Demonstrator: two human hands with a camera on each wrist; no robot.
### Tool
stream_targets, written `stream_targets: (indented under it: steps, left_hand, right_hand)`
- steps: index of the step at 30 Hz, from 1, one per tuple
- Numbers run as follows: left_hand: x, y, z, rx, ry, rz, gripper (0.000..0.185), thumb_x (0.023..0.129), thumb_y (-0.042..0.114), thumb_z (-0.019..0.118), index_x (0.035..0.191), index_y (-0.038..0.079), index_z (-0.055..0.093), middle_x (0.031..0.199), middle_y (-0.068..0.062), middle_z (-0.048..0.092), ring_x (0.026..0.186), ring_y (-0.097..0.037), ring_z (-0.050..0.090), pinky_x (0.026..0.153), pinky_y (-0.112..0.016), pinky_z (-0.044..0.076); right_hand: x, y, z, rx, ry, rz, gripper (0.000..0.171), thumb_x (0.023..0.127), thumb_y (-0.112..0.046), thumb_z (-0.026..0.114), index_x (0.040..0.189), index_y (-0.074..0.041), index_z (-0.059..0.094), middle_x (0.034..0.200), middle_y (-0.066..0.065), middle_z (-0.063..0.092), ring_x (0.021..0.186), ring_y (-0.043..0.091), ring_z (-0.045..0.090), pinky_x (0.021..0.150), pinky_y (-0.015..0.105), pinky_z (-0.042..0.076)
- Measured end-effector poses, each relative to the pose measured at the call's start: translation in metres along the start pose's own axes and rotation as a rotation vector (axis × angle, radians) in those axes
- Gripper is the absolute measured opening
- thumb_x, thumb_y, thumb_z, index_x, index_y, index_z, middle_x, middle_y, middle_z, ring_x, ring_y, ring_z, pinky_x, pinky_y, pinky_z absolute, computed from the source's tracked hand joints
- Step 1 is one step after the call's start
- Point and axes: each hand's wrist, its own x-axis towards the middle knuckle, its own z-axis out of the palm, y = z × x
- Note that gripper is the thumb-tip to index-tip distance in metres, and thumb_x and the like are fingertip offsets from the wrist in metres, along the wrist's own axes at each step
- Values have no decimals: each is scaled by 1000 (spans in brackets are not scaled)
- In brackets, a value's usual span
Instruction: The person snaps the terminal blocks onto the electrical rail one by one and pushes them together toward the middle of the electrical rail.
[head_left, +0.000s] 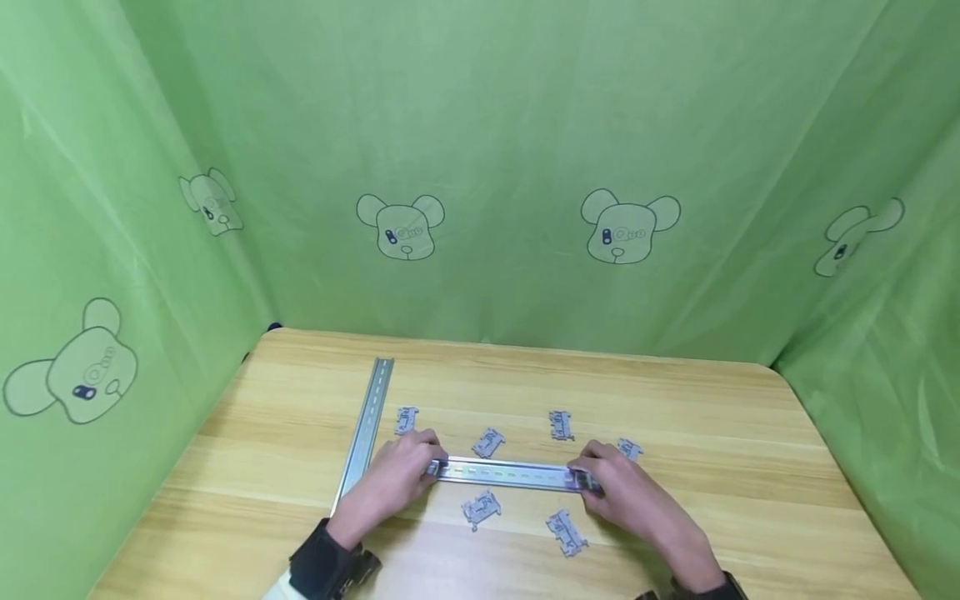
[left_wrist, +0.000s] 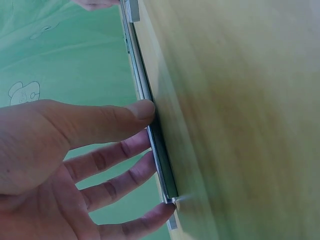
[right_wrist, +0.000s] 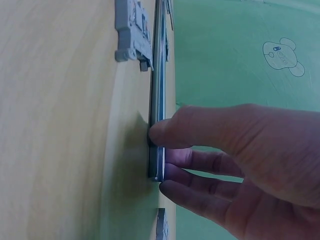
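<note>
A slotted metal DIN rail lies crosswise before me, low over the wooden table. My left hand holds its left end; in the left wrist view the thumb presses the near edge while the other fingers sit along the far side. At the right end my right hand pinches the rail the same way, its thumb on the near edge. Grey terminal blocks lie around the rail: one block just beyond it, and two nearer, a left one and a right one.
A second slotted rail lies lengthwise at the left, partly behind my left forearm. More terminal blocks rest farther back: one near that rail, one right of centre, one beside my right hand. Green curtains surround the table.
</note>
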Motion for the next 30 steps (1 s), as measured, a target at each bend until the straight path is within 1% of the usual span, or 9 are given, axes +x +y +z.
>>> stream_targets:
  steps: [5, 8, 13, 15, 18, 21, 24, 26, 30]
  left_hand:
    - [1, 0, 0, -25, -5, -14, 22, 79, 5, 85, 99, 12, 78, 103, -5, 71, 92, -24, 67, 77, -33, 61]
    - [2, -1, 1, -36, -9, -27, 23, 79, 4, 86, 99, 12, 78, 102, -4, 70, 92, -23, 67, 77, -33, 61]
    - [1, -2, 2, -36, -16, -37, 24, 78, 5, 86, 98, 13, 77, 101, -3, 70, 91, -23, 66, 77, -33, 60]
    - [1, -2, 2, -37, -18, -40, 24, 78, 5, 86, 98, 13, 77, 101, -3, 70, 91, -23, 66, 78, -33, 60]
    - [2, -2, 2, -45, -20, -45, 25, 77, 4, 87, 98, 12, 77, 101, -4, 70, 91, -22, 66, 77, -33, 60]
    - [2, -1, 1, -54, -19, -50, 25, 76, 2, 86, 98, 12, 77, 99, -4, 69, 89, -21, 65, 77, -32, 60]
    - [3, -1, 0, -50, -18, -48, 26, 76, 1, 86, 97, 12, 77, 99, -4, 69, 89, -21, 65, 77, -31, 60]
    - [3, -1, -1, -45, -19, -45, 26, 75, 1, 86, 97, 12, 77, 100, -4, 70, 89, -22, 66, 78, -32, 60]
    - [2, -1, -1, -41, -21, -41, 26, 75, 1, 86, 97, 12, 77, 101, -4, 70, 90, -22, 66, 79, -32, 61]
  right_hand:
    - [1, 0, 0, -9, -1, 25, 36, 78, 2, 80, 113, -4, 74, 103, 3, 64, 88, 14, 62, 76, 23, 60]
    - [1, -2, 0, -33, 9, 31, 39, 78, 0, 82, 116, -4, 73, 107, 5, 64, 92, 16, 63, 79, 25, 61]
    - [-2, -12, -3, -50, 54, -27, 45, 77, -3, 85, 120, -6, 72, 118, 9, 65, 102, 23, 66, 87, 34, 61]
    - [-4, -20, -5, -19, 29, -61, 44, 78, -3, 84, 121, -7, 72, 121, 8, 64, 106, 24, 65, 91, 38, 61]
    - [-10, -31, -6, 26, -69, -98, 42, 82, -5, 81, 123, -8, 72, 123, 4, 63, 111, 23, 64, 95, 41, 59]
    - [-16, -40, -6, 37, -174, -101, 43, 84, -6, 80, 126, -9, 71, 124, 1, 60, 112, 20, 61, 95, 38, 58]
    - [-21, -44, -4, 29, -223, -110, 48, 83, -4, 80, 129, -9, 68, 127, 0, 58, 111, 17, 58, 93, 35, 58]
    - [-24, -46, -1, 22, -219, -138, 50, 82, -1, 79, 130, -7, 67, 128, 0, 56, 111, 17, 56, 92, 34, 58]
    - [-29, -47, 6, 4, -146, -234, 47, 81, 7, 74, 126, -7, 68, 126, -1, 55, 111, 16, 53, 91, 31, 57]
